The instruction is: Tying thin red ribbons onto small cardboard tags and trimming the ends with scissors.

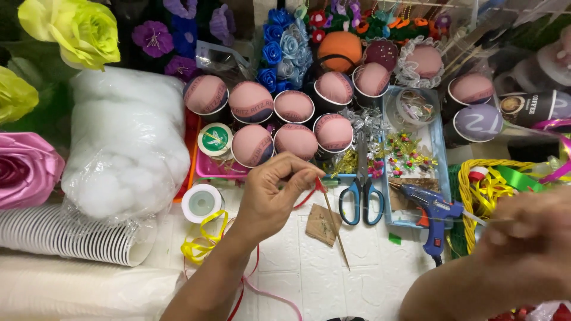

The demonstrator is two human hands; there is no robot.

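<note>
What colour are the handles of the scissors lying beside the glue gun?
Blue handles on the metal scissors, clearest in the head view.

Work surface: a table (309,267) faced with white embossed brick-pattern sheeting, evenly lit from above with soft shadows only. No walls, floor or windows are in view. The far edge is lined with artificial flowers (71,30) and a clear bag of white stuffing (125,142).

Clear bag of white stuffing (122,142) (bulging) lies left.
</note>
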